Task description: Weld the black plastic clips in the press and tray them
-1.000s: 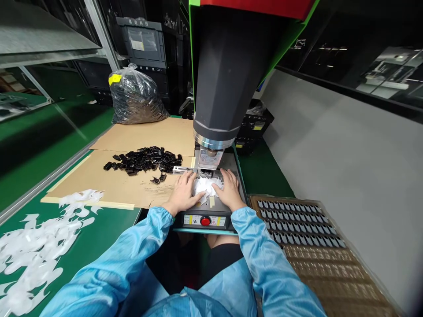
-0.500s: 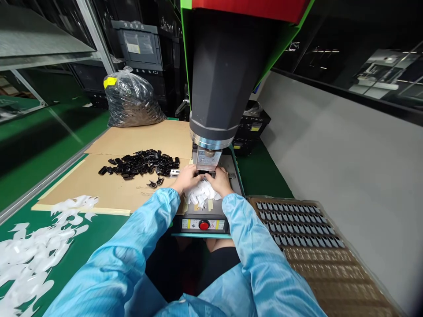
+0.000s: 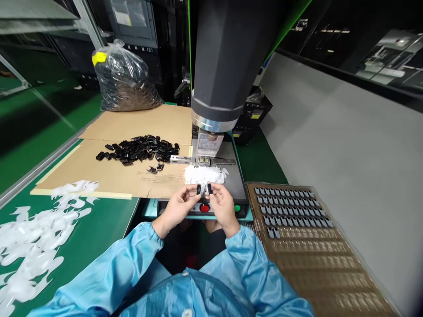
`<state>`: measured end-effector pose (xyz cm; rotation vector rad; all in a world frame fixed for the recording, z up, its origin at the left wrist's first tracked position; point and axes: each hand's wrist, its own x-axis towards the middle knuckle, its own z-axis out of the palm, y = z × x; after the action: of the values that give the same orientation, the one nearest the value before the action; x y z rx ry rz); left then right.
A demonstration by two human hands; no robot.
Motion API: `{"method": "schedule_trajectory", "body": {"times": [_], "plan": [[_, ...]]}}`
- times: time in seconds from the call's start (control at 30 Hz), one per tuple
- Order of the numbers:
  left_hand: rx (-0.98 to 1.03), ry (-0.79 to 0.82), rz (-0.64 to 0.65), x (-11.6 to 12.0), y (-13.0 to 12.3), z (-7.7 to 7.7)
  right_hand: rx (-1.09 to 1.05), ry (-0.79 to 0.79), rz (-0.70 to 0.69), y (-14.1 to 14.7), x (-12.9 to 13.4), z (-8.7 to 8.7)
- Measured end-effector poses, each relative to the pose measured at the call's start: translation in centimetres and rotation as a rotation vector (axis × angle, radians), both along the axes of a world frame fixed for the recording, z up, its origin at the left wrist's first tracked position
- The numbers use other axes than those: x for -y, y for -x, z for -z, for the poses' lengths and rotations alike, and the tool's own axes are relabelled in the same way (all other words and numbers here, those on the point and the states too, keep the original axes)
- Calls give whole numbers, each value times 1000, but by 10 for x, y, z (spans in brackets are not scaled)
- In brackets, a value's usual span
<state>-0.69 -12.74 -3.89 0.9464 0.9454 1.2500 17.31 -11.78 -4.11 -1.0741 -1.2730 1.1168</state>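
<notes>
Both hands are in front of the press head, just above the front edge of the machine base. My left hand (image 3: 178, 203) pinches a small black plastic part (image 3: 198, 189) between thumb and fingertips. A second small black plastic part (image 3: 209, 189) is pinched in my right hand (image 3: 223, 203). The two parts are held a little apart, with something whitish between them that I cannot make out clearly. Right behind the fingertips lies a heap of white film scraps (image 3: 204, 175). Farther back, the metal press head (image 3: 209, 144) hangs above the fixture (image 3: 204, 161).
Black parts (image 3: 142, 149) are piled on cardboard (image 3: 112, 178) at left, near a filled plastic bag (image 3: 124, 79). More white scraps (image 3: 31, 233) cover the green table. A tray (image 3: 317, 264) of grey-topped parts stands at right. Red (image 3: 205, 208) and green buttons (image 3: 237, 208) face me.
My hands have come back from under the press head towards me and now hold small black parts up in front of the white scraps. The fixture is uncovered. The view has shifted downward.
</notes>
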Motion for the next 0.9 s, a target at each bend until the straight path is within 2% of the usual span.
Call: {"method": "schedule_trajectory", "body": {"times": [0.1,0.23,0.4,0.7,0.83,0.9], "plan": [[44,-3,3,26,-4,5,1,-5,-12,12,30,5],[75,-2,7,37,-4,13,23,-22,5,16,45,11],[63,-2,38,40,-4,14,64,-40,15,13,53,11],[65,46,66,46,-3,3,25,-30,19,14,59,10],[137,66,53,45,-3,-1,-50,0,36,14,62,9],[219,112,90,44,-2,-2,-105,40,53,14,64,7]]}}
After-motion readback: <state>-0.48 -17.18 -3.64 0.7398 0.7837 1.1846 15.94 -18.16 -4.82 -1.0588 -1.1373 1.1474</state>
